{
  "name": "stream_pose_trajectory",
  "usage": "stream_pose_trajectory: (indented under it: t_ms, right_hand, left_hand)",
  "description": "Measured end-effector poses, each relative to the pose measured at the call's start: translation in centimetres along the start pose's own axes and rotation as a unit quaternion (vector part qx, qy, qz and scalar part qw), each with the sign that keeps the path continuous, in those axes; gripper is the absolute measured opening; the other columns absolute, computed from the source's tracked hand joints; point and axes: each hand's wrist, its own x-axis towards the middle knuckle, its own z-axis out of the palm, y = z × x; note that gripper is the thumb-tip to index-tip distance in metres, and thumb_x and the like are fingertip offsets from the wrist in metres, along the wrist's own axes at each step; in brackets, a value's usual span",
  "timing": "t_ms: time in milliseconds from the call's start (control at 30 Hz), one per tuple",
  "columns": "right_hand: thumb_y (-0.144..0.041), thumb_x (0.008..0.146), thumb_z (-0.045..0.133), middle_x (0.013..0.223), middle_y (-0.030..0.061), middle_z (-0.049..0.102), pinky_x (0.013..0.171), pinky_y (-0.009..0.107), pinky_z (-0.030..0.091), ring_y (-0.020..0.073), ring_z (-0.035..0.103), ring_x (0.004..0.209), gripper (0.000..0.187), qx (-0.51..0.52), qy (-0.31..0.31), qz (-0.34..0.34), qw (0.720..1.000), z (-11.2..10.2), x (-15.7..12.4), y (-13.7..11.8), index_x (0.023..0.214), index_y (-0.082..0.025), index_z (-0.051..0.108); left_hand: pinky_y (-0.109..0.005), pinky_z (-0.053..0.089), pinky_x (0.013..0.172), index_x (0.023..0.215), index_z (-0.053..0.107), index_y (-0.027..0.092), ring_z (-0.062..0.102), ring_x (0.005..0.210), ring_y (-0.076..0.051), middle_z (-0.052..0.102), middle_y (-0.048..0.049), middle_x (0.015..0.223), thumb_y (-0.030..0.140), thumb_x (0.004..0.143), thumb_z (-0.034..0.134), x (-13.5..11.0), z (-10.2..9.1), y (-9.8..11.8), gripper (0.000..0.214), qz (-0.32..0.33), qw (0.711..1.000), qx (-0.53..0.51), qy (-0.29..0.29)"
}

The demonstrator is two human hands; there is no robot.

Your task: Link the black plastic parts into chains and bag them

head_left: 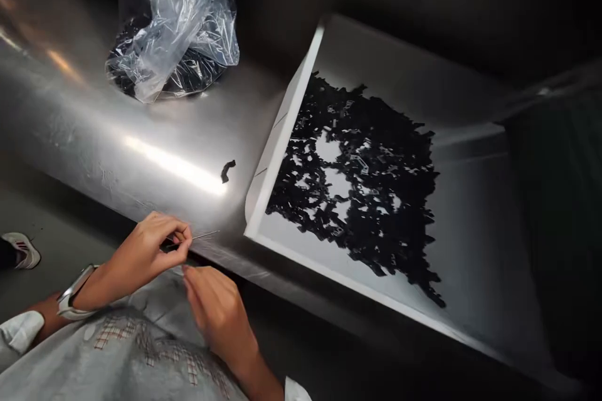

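Note:
My left hand (157, 247), with a watch on its wrist, is closed in a pinch over the front edge of the metal table. From its fingertips a thin metal rod (205, 235) points right; its exact kind is too small to tell. Just below and to the right, my right hand (216, 304) has its fingers pressed together, close to the left fingertips. Whatever it may hold is hidden. One small, bent black piece (227, 171) lies alone on the table beyond my hands.
To the right stands a white tray (291, 106) with a raised rim, holding a layer of many small black pieces (390, 169). A clear plastic bag (174, 31) with black contents sits at the back of the metal table (94, 131). A person's shoe (22, 250) shows at far left.

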Motion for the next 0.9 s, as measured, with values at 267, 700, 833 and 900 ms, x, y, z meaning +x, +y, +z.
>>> stream_pose_trajectory:
  t_ms: [267, 700, 833, 900]
  right_hand:
    - [-0.003, 0.097, 0.055, 0.082, 0.0120, 0.076, 0.059, 0.030, 0.053, 0.0188, 0.070, 0.068, 0.020, -0.157, 0.178, -0.061, 0.970, -2.4, 1.8, -0.1, 0.111, -0.007, 0.069]
    - [0.001, 0.088, 0.067, 0.087, 0.0027, 0.067, 0.052, 0.023, 0.055, 0.0120, 0.065, 0.067, 0.027, 0.013, 0.353, 0.063, 0.934, -4.2, 0.4, -1.1, 0.096, -0.022, 0.077]
    - [-0.002, 0.091, 0.066, 0.081, -0.0016, 0.072, 0.045, 0.021, 0.055, 0.0095, 0.065, 0.056, 0.031, 0.082, 0.410, 0.078, 0.905, -4.0, 1.3, -2.0, 0.107, -0.026, 0.075]
    - [-0.007, 0.093, 0.067, 0.084, -0.0013, 0.077, 0.045, 0.021, 0.058, 0.0112, 0.070, 0.058, 0.030, 0.149, 0.432, 0.072, 0.887, -3.6, 2.1, -2.7, 0.112, -0.028, 0.075]
  left_hand:
    - [-0.026, 0.050, 0.070, 0.085, 0.068, 0.017, 0.069, 0.073, -0.016, 0.075, -0.0024, 0.079, 0.030, 0.098, 0.052, -0.2, 0.0, 1.4, 0.025, 0.005, 0.981, -0.112, -0.155]
    - [-0.043, 0.049, 0.092, 0.077, 0.058, 0.016, 0.067, 0.102, -0.033, 0.072, -0.0157, 0.091, 0.015, 0.085, 0.066, 13.0, 1.7, -0.4, 0.011, -0.074, 0.996, -0.005, -0.055]
    - [-0.030, 0.052, 0.071, 0.085, 0.054, 0.019, 0.067, 0.076, -0.019, 0.068, -0.0049, 0.081, 0.037, 0.089, 0.066, 8.1, 0.1, 0.1, 0.022, -0.070, 0.986, -0.118, -0.099]
    - [-0.026, 0.050, 0.061, 0.090, 0.053, 0.019, 0.061, 0.063, -0.013, 0.067, -0.0014, 0.077, 0.045, 0.089, 0.065, 5.2, -0.7, 0.4, 0.029, -0.088, 0.965, -0.211, -0.127]
